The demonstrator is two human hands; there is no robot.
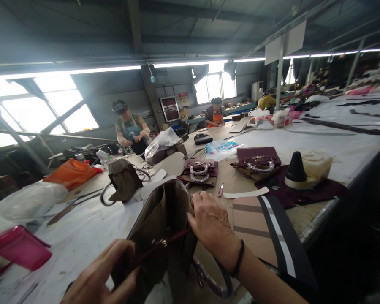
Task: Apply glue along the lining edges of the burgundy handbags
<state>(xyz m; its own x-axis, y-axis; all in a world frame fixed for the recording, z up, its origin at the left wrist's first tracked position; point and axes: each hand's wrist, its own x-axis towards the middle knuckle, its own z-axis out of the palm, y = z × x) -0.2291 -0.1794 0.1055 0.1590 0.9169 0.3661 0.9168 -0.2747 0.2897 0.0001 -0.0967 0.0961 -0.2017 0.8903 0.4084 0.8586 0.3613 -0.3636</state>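
Hands closed on an olive handbag (164, 215)

Left hand (98, 274) grips the bag's lower side by a dark red strap (174, 237); right hand (212, 230) curls over its top edge. It stands on the tabletop (82, 228) right before the person, a striped panel (266, 228) just beside it, maroon bags (199, 169) farther back.

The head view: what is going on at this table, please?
A person holds an olive-brown handbag with both bare hands at the near edge of a long worktable. The right hand grips its top edge. The left hand clasps its lower side, beside a dark red strap with a gold fitting. Farther along lie a second olive bag and two maroon handbags. Other people work at the far end.
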